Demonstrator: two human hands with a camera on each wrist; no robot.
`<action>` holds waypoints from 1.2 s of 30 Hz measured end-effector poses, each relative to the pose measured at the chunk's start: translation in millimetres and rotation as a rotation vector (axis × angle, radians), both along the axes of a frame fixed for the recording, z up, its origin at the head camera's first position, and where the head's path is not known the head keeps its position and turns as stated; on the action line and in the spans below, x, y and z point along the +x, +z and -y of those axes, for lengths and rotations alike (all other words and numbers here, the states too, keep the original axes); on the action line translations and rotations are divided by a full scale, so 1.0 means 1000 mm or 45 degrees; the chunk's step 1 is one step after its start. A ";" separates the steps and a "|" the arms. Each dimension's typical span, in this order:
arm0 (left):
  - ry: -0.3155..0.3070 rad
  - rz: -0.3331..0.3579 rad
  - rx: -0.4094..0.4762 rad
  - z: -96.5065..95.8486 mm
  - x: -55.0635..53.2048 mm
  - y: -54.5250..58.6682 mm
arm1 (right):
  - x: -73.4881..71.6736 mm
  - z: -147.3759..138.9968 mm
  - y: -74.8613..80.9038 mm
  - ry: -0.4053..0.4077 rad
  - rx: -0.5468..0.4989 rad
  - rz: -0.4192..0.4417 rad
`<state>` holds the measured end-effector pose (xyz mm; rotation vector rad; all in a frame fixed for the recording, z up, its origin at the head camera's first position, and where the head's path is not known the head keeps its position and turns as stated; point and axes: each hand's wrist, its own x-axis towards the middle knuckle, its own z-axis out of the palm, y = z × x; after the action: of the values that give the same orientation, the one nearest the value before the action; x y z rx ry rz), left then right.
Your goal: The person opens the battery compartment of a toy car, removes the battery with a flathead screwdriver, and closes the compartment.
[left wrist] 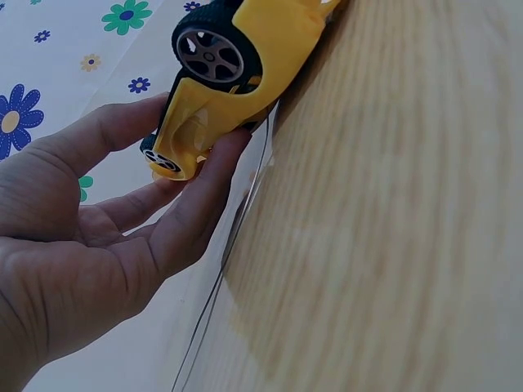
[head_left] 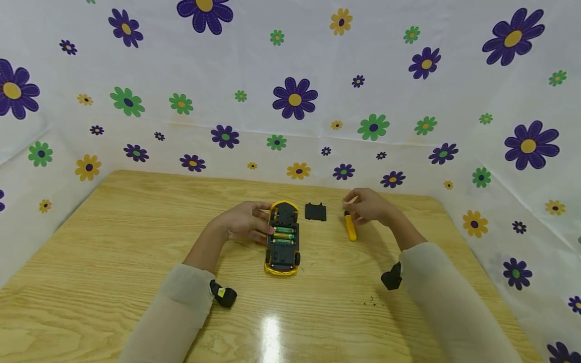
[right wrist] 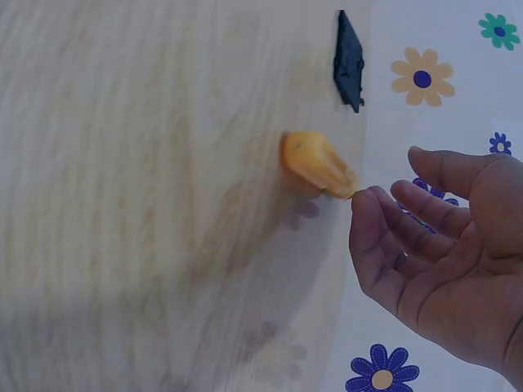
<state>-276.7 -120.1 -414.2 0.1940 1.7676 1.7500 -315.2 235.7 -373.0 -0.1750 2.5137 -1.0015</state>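
Observation:
My left hand grips a yellow toy car by its side, thumb on the black underside and fingers along the body. The car lies upside down, with green-and-gold batteries showing in its uncovered compartment. In the left wrist view the thumb and fingers hold the yellow body near one wheel. My right hand is at the far end of a yellow-handled screwdriver on the table. From the right wrist, the thumb stands apart from the loosely bent fingers, whose tips are right by the yellow handle.
A black battery cover lies between the car and the screwdriver. Small dark screws or bits are scattered on the wooden table nearer me, at the right. A white flowered cloth rises behind the table and along both sides.

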 end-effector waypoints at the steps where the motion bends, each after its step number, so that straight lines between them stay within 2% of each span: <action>1: 0.003 -0.001 -0.001 0.000 0.000 0.000 | 0.001 -0.001 -0.001 -0.008 -0.005 0.011; 12: 0.000 -0.004 -0.001 0.000 -0.001 -0.001 | 0.015 -0.005 -0.017 -0.171 -0.058 0.079; 17: -0.001 -0.004 -0.002 -0.001 -0.001 -0.001 | 0.018 -0.004 -0.024 -0.199 -0.074 0.074; 24: 0.000 0.001 0.005 -0.001 -0.002 -0.001 | 0.013 0.000 -0.032 -0.249 0.018 0.009; 28: 0.002 -0.004 -0.003 -0.001 -0.002 -0.002 | 0.012 0.003 -0.033 -0.275 0.043 0.009; 33: 0.001 -0.008 -0.005 0.000 -0.001 -0.002 | 0.012 0.005 -0.031 -0.256 0.076 -0.005; 36: 0.002 -0.003 0.001 0.000 -0.001 -0.002 | 0.012 0.004 -0.029 -0.198 0.083 -0.028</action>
<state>-277.4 -120.2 -415.9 0.1946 1.7693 1.7521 -302.9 231.8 -402.0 0.0297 2.6086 -0.9791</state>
